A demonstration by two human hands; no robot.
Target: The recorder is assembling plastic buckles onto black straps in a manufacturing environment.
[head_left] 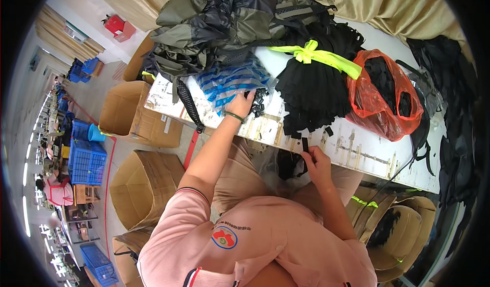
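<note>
My left hand [240, 105] reaches onto the white table, its fingers bent down at a small pile of black plastic buckles [259, 102]. Its fingertips are partly hidden, so what they pinch cannot be made out. Right behind it lies a clear plastic bag with blue stripes [224, 82]. At the table's near edge my right hand [317, 162] pinches a short black webbing strap [305, 144], which sticks up from the fingers. Ahead of that hand spreads a large bundle of black straps [311, 93], tied with a neon yellow band [315, 53].
Dark olive and black bags [229, 21] are heaped at the back of the table [352, 149]. A red plastic bag [383, 103] with black pieces stands right. Cardboard boxes [140, 185] flank me on both sides. Blue crates [88, 162] stand farther left.
</note>
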